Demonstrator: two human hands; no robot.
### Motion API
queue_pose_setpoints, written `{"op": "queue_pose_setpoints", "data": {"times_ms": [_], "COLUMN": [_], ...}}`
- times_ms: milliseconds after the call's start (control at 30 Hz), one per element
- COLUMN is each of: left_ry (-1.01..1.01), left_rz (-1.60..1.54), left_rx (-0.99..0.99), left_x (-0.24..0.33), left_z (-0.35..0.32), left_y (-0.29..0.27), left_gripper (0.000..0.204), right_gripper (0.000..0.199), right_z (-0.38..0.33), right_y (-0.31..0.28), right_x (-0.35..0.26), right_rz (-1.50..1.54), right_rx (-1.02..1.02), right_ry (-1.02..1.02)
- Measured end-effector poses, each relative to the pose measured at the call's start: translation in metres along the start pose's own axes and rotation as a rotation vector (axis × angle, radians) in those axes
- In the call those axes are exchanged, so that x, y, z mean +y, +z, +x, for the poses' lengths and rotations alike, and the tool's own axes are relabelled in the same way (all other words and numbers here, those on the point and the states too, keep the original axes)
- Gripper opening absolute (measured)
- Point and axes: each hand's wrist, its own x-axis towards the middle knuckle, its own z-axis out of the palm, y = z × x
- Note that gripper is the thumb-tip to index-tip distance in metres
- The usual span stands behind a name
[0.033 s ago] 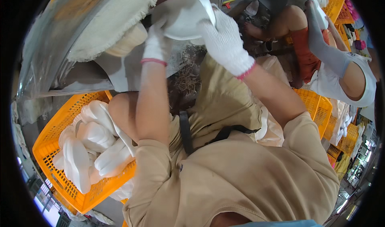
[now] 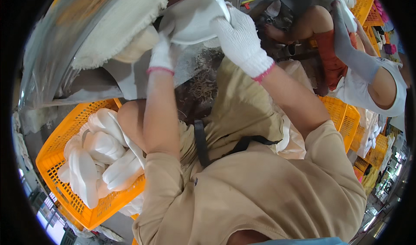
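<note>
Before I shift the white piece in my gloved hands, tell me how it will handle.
The white piece seems fairly stiff: it shows no sag between your left hand and right hand. Its smooth, slightly shiny surface may be slippery, though the knit gloves should help grip. Its curved edge suggests it might rock if pushed.

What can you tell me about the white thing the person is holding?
The white piece looks smooth and rounded, with a pale rim along its edge; it might be foam or plastic. It is held tilted, just right of a fuzzy cream disc; I can't tell whether they touch. The gloved left grip has its left end, the gloved right grip its right.
</note>
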Motion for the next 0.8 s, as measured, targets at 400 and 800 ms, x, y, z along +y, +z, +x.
{"op": "queue_pose_setpoints", "data": {"times_ms": [400,800], "left_ry": [0.65,0.27], "left_rz": [1.024,0.442], "left_rx": [0.152,-0.186], "left_x": [0.007,-0.019], "left_z": [-0.106,-0.118], "left_y": [-0.064,-0.033], "left_gripper": [0.073,0.04], "right_gripper": [0.035,0.041], "right_z": [0.043,0.057], "right_y": [0.021,0.028], "right_x": [0.002,-0.001], "right_rz": [-0.05,-0.098], "right_rx": [-0.232,-0.205], "right_ry": [0.171,0.219]}}
